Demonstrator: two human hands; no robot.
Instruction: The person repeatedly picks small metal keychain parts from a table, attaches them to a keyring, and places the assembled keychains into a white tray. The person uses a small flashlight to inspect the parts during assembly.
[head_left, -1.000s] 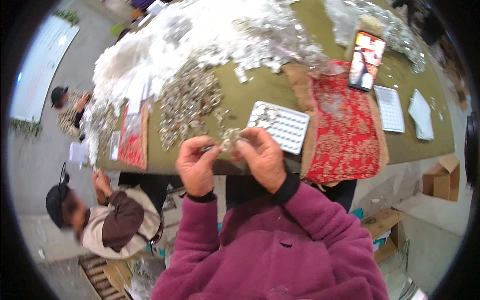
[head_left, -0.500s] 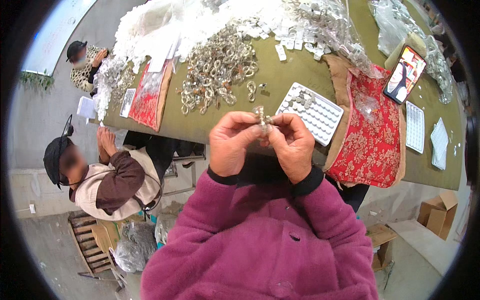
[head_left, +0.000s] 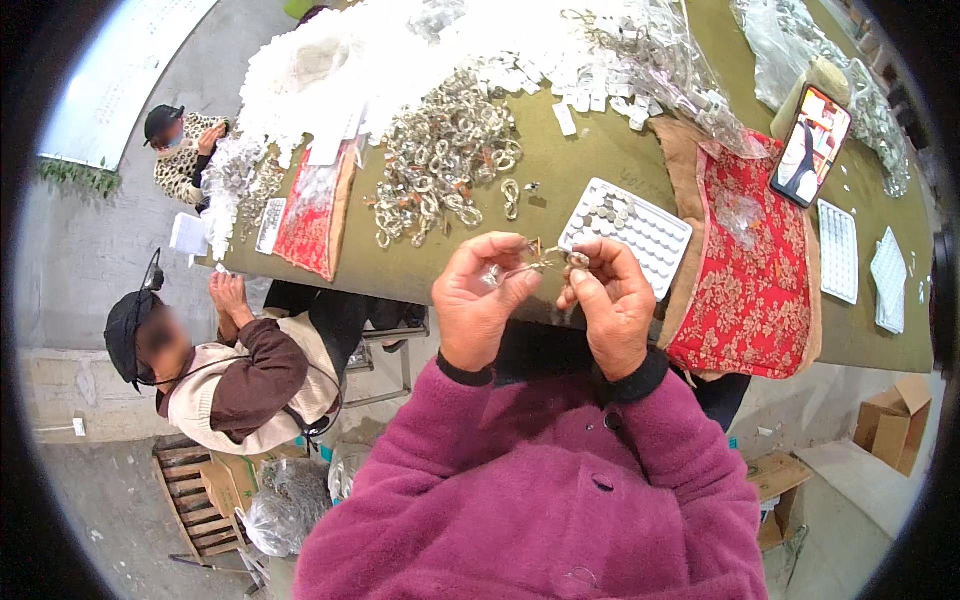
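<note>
My left hand (head_left: 483,300) is closed in a pinch at the table's near edge, on a small looped piece (head_left: 545,256) with a thin pale strand and a bit of clear plastic. Beside it, my right hand (head_left: 612,300) pinches a small silvery round piece (head_left: 578,259). Whether the two pieces are joined cannot be made out. Just right of them is a white tray (head_left: 662,245) with rows of round wells and small grey discs (head_left: 608,210) gathered in its upper left part. One twisted loop (head_left: 511,199) lies alone ahead of my hands.
A heap of twisted loops (head_left: 440,150) lies ahead, with white tagged pieces (head_left: 310,80) behind. On the right are a red floral cloth (head_left: 750,290), a phone (head_left: 811,146) and another white tray (head_left: 838,250). A co-worker (head_left: 235,385) is at the left edge.
My hands have drawn slightly apart, opening a gap between their fingertips where the held pieces show. The whole view has shifted a little.
</note>
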